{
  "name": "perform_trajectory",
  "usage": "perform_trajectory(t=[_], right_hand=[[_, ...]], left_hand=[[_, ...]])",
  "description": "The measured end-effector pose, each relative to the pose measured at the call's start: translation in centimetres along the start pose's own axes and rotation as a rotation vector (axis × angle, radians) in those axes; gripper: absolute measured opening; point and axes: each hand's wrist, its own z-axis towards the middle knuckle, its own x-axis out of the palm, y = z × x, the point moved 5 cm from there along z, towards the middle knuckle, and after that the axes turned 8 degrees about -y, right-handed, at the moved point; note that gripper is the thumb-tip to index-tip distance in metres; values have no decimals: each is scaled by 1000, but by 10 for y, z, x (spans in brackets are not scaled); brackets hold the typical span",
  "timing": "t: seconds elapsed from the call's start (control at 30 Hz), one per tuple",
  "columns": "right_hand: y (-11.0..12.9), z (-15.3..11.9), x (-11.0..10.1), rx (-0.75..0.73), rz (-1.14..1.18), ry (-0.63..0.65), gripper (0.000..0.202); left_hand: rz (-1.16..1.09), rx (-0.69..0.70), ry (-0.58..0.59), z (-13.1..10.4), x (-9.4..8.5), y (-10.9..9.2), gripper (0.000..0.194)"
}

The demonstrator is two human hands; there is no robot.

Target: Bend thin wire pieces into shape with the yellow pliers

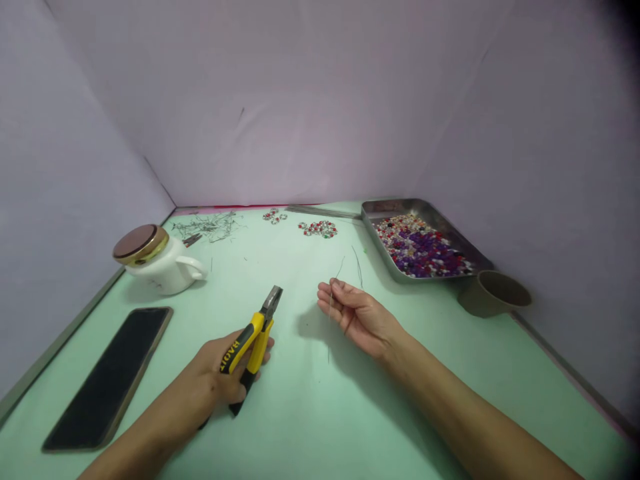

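Observation:
My left hand (220, 373) is wrapped round the yellow and black handles of a pair of pliers (257, 340), whose metal jaws point up and away from me. To its right, my right hand (363, 313) pinches a thin piece of wire (329, 327) between thumb and fingers. The wire sticks out above the fingertips and hangs down below them. The pliers and the wire are apart. Just beyond my right hand, another thin dark wire (358, 267) lies on the pale green tabletop (295, 427).
A metal tray (390, 267) of mixed beads stands at right, beside a brown cup (493, 293). Red-beaded rings (319, 229), straight wires (325, 212) and wire scraps (213, 227) lie at the back. At left are a lidded white mug (167, 270) and a phone (110, 380).

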Motion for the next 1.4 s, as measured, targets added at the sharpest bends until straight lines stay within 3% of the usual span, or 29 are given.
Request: perform_trajectory(t=[0.23, 0.43, 0.97, 1.2, 1.4], right_hand=[[-3, -11, 6, -96, -487, 30, 7], [-7, -16, 10, -129, -563, 32, 15], [-7, -21, 12, -61, -695, 142, 13], [-6, -22, 14, -84, -724, 146, 16], [-10, -21, 14, -83, -695, 152, 16]], left_hand=[[189, 102, 124, -11, 10, -11, 39], [187, 166, 169, -14, 18, -4, 56], [224, 158, 175, -12, 16, 2, 32], [149, 142, 227, -14, 23, -13, 33], [157, 120, 194, -17, 24, -21, 39]])
